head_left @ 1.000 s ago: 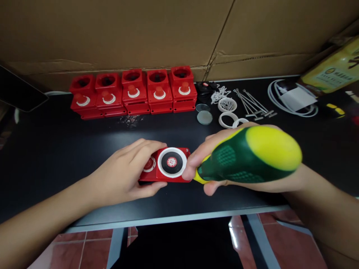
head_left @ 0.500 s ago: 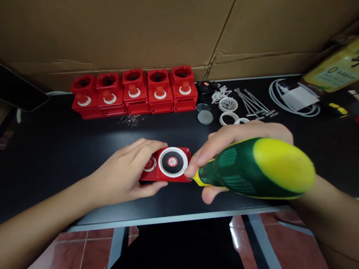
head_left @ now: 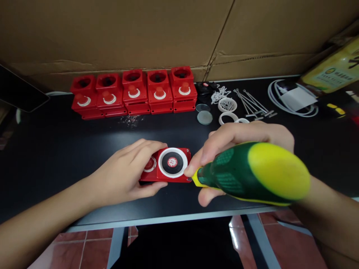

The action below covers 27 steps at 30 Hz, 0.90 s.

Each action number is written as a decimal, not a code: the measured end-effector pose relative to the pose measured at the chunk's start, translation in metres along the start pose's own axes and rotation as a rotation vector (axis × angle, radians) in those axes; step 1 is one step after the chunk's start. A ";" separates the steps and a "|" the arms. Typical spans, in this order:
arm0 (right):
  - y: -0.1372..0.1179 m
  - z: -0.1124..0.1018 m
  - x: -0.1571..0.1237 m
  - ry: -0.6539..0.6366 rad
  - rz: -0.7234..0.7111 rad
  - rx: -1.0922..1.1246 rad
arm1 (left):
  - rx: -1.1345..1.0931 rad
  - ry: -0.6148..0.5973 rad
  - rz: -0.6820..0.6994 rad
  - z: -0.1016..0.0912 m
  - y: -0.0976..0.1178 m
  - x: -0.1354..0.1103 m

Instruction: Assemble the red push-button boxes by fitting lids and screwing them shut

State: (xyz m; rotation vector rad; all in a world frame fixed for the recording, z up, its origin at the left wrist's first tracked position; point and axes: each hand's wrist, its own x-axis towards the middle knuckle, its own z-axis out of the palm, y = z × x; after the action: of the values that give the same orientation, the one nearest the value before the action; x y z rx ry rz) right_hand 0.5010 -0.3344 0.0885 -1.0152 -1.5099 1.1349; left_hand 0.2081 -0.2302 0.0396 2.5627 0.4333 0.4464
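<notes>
A flat red housing (head_left: 179, 176) with a white ring and a black dial lies near the front of the black table (head_left: 70, 149). My left hand (head_left: 126, 173) grips its left end, fingers over the small round button. My right hand (head_left: 241, 138) is wrapped round a green and yellow screwdriver (head_left: 252, 173). The tool's tip sits at the housing's lower right corner, hidden by my fingers.
Several red housings (head_left: 133, 93) stand in a row along the back by the cardboard wall. White rings (head_left: 227, 118), clear discs (head_left: 204, 117), loose screws and metal pins (head_left: 251, 101) lie at the back right. A white cable coil (head_left: 294, 99) and a yellow box (head_left: 333, 71) sit far right.
The screwdriver handle has dropped and swung right, then turned slightly in my right hand. My left hand and the red housing have stayed put.
</notes>
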 end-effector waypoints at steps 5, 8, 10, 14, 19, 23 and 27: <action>-0.002 0.002 0.000 -0.008 0.007 0.022 | -0.022 -0.003 -0.005 0.001 -0.001 -0.002; -0.001 0.003 -0.002 0.020 -0.018 -0.010 | -0.017 -0.011 -0.034 0.000 -0.001 -0.001; 0.001 0.003 -0.002 0.035 -0.042 -0.039 | -0.010 -0.013 -0.040 -0.001 0.000 -0.001; 0.002 0.002 -0.002 0.028 -0.066 -0.027 | 0.018 -0.001 -0.003 -0.002 0.003 0.000; -0.003 0.006 -0.007 0.029 -0.003 -0.038 | 0.029 -0.042 -0.028 -0.005 0.009 0.002; -0.003 0.009 -0.009 0.040 -0.012 -0.058 | 0.028 -0.038 -0.016 -0.004 0.009 0.003; 0.003 0.002 -0.001 -0.043 -0.008 -0.113 | 0.038 -0.017 0.000 -0.005 0.005 0.004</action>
State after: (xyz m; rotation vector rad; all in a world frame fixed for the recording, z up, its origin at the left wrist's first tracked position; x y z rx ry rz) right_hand 0.4996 -0.3352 0.0851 -1.0656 -1.6263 1.0812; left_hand 0.2109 -0.2307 0.0471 2.6008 0.4391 0.4196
